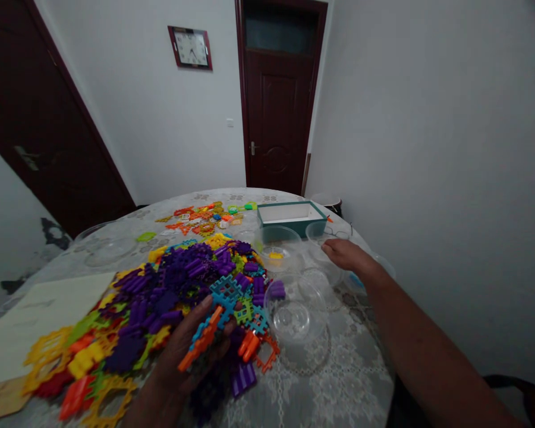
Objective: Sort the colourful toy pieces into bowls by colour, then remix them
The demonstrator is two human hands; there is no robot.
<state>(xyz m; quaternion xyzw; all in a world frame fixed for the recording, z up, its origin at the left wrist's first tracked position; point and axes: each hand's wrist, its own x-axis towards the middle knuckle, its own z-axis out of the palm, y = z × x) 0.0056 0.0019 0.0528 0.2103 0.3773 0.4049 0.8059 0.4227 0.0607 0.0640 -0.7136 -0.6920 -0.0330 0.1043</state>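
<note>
My left hand (191, 345) is wrapped round several toy pieces, blue ones (220, 306) and an orange one (200, 343), low over the front of a heap of coloured plastic pieces (178, 273). Farther right, my right hand (343, 252) reaches over a clear round bowl (318, 233); its fingers are bunched together, and anything between them is hidden. A clear bowl with a yellow piece (275, 255) inside stands left of that hand. Nearer to me is another clear bowl (289, 321), and a blue item (355, 280) shows in a container under my right wrist.
Behind the bowls stands a green box (290, 230) with a white inside. Smaller orange and yellow pieces (205, 229) lie towards the back of the table. A pale sheet (40, 315) is at the left, with a clear lid (111, 249) beyond it.
</note>
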